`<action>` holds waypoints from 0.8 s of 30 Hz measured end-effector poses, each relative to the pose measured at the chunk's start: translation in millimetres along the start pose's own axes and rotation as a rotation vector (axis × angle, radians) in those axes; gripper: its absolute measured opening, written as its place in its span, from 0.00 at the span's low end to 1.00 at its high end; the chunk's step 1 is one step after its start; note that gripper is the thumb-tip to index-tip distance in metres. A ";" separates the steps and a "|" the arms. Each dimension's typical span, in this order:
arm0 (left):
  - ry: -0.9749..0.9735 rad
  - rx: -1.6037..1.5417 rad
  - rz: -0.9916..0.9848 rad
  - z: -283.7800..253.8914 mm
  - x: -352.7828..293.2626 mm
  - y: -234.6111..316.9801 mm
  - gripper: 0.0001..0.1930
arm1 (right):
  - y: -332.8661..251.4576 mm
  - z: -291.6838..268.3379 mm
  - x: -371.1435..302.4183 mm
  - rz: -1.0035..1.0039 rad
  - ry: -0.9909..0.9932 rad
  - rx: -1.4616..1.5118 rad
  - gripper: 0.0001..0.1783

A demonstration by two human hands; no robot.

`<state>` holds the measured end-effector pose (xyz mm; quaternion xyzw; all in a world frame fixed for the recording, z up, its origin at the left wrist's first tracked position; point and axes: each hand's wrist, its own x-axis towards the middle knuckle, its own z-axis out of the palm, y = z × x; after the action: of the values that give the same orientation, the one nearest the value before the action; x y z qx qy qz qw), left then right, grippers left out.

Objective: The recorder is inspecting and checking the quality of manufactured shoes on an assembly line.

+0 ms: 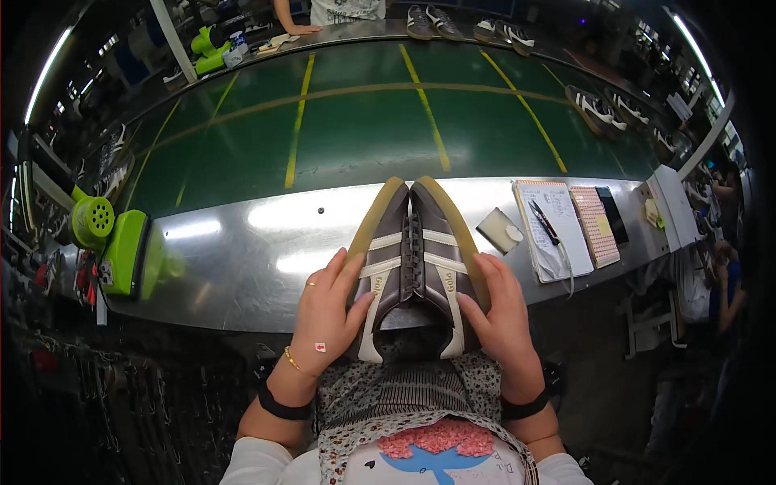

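L hand w/ grip on L brn shoe, R hand ditto R shoe, more shoes along grn belt

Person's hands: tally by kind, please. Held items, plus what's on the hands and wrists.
Shoes: 2 (left shoe in left hand, right shoe in right hand)
Black bands, one per arm: 2
Gold bracelet, left: 1
Ring, left: 1
Small sticker, left: 1
Total: 7
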<state>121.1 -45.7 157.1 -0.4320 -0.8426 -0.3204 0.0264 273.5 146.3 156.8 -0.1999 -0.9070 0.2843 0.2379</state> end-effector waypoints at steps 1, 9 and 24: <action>-0.033 -0.110 -0.074 -5.6 1.2 -7.6 0.23 | 9.4 -2.1 2.9 0.001 -0.005 0.002 0.27; -0.139 -0.978 -0.533 4.6 -10.4 -44.0 0.18 | 44.1 9.0 -4.1 0.421 -0.154 0.958 0.19; -0.138 -1.236 -0.656 14.1 -13.6 -48.3 0.22 | 44.1 11.2 -5.9 0.517 -0.198 1.111 0.22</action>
<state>96.9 -67.8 116.6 -0.1107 -0.5927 -0.7040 -0.3753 282.2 172.1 119.9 -0.2320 -0.5636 0.7795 0.1447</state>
